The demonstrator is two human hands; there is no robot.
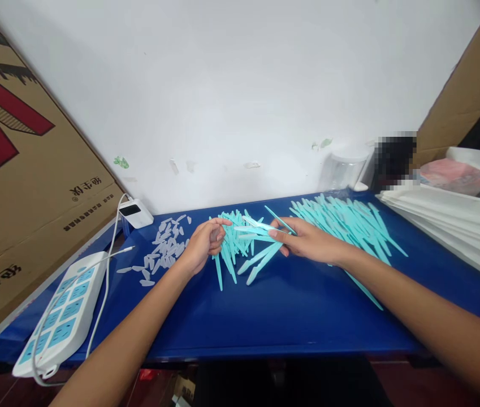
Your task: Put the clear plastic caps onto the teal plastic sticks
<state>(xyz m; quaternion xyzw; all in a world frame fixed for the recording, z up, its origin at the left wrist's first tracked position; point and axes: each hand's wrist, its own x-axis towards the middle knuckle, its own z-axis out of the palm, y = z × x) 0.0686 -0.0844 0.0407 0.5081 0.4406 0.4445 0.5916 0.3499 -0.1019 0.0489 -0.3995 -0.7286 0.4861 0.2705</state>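
Observation:
My left hand is curled in a pinch over the left edge of a small heap of turquoise plastic sticks on the blue table; something small and pale shows between its fingers. My right hand lies over the same heap, fingers closed on a few turquoise sticks that point left. A larger pile of turquoise sticks lies behind my right wrist. Several small clear plastic caps are scattered left of my left hand.
A white power strip with its cable lies at the table's left edge, a white charger behind it. Cardboard boxes lean at left. Stacked white sheets and a clear jar sit at right by the wall.

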